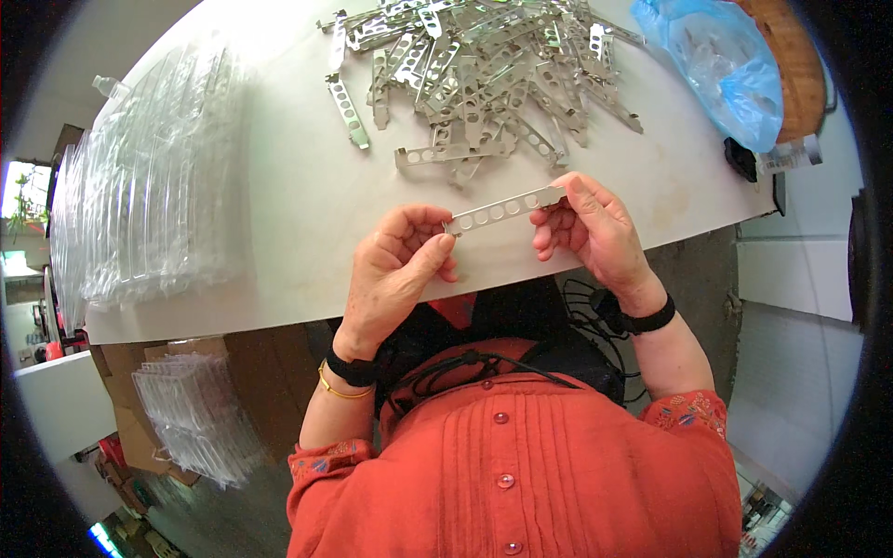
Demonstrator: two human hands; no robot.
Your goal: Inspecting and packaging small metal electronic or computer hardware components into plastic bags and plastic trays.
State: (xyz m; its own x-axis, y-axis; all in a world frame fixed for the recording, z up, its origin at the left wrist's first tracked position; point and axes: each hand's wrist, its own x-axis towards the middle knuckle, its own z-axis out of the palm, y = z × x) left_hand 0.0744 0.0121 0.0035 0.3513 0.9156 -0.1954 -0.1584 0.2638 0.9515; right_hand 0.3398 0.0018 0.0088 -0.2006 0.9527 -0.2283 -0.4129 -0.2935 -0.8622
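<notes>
Holding a thin metal bracket (502, 210) over the near part of a smooth white table (302, 251), just in front of the body. Gripping its left end between thumb and forefinger of the left hand (398, 265), with remaining fingers curled loosely inward. Gripping its right end between thumb and fingers of the right hand (600, 232), with lower fingertips bent beneath. Pointing roughly left to right along its long axis, on a slant, with left end nearer the body and right end farther off. Narrow, straight-sided and silvery, pierced lengthwise by a single row of rounded holes; partly covered by fingers at both ends. Farther up the table, a tangled heap of similar brackets (474, 88), crossing at many angles and glinting in places. To the left, glossy, ridged clear plastic pieces (163, 177), piled in thin layers. At far right, a crumpled, translucent blue bag (752, 112) beside a brown, wood-like surface (793, 79). Below the table at left, more stacked clear plastic (200, 414) against matte brown cardboard (279, 372).
</notes>
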